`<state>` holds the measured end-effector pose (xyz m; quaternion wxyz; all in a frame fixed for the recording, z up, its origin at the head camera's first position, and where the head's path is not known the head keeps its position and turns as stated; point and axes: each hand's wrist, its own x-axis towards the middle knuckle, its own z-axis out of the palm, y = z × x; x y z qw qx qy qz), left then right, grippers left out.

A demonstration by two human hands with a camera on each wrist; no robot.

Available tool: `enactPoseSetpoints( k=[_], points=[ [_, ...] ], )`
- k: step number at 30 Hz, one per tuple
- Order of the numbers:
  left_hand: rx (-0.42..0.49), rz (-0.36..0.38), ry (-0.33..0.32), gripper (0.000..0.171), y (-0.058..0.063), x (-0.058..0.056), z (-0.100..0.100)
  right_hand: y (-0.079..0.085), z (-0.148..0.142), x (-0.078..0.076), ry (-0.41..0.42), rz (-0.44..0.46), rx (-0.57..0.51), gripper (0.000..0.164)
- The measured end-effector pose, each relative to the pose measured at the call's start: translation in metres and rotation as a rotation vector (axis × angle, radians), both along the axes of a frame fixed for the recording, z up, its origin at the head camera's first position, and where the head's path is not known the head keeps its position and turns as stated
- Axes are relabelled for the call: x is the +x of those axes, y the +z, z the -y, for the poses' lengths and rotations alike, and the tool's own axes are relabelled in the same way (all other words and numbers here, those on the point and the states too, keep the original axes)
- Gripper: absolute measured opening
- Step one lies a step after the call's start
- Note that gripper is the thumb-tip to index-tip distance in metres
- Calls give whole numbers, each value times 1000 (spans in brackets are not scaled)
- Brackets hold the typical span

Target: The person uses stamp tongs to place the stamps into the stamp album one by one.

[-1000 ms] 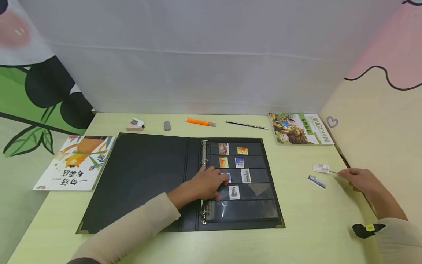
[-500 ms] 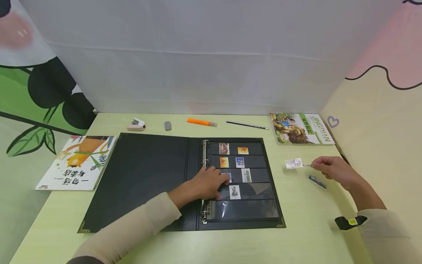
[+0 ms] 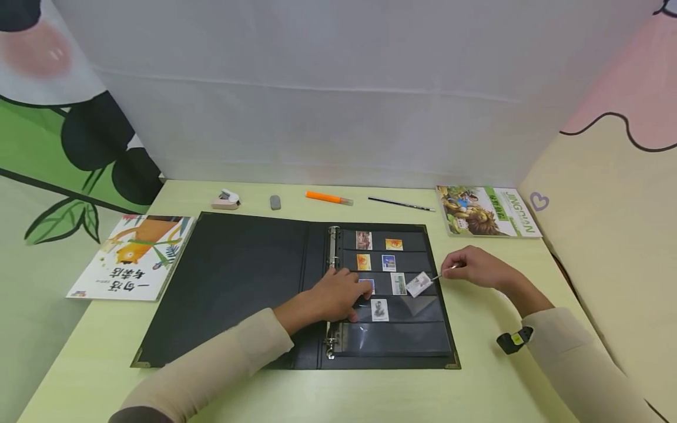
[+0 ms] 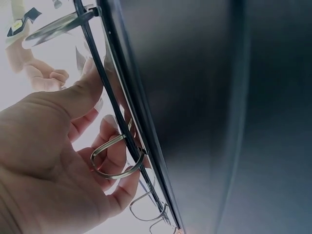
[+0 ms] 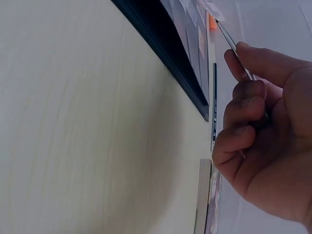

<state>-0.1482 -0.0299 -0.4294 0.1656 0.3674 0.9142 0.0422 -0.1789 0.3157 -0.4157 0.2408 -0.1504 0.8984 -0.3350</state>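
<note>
My right hand (image 3: 478,269) pinches a pair of metal tweezers (image 5: 228,35), whose tips hold a small pale stamp (image 3: 419,284). That stamp is tilted over the right part of the black stamp page (image 3: 391,339), beside a green-and-white stamp (image 3: 398,284). My left hand (image 3: 338,294) rests on the page's inner edge by the metal rings (image 4: 117,158), its fingers spread and lightly bent. It partly covers a blue stamp (image 3: 367,286). A grey portrait stamp (image 3: 379,310) sits in the row below, and several more stamps fill the upper rows.
The black ring binder (image 3: 248,282) lies open. Behind it lie a stapler (image 3: 226,200), a grey eraser (image 3: 275,202), an orange marker (image 3: 329,198) and a dark pencil (image 3: 401,204). Picture books flank it at left (image 3: 132,255) and right (image 3: 489,211).
My right hand has carried the stamp in the tweezers leftward from the table at right to over the page. The other loose stamp there is now hidden behind my right hand. My left hand stays put.
</note>
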Motion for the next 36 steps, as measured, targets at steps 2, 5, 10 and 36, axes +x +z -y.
enactPoseSetpoints(
  k=[2, 5, 10, 36],
  points=[
    [5, -5, -1, 36, 0, 0, 0, -2, 8, -5, 61, 1, 18, 13],
    [15, -15, -4, 35, 1, 1, 1, 0, 16, -12, 149, -19, 57, 12],
    [19, -23, -8, 35, 1, 1, 0, 11, 21, -20, 148, -67, 90, 13],
    [-2, -19, -12, 37, -2, -1, 1, 20, 56, -36, 348, -78, 208, 8]
  ],
)
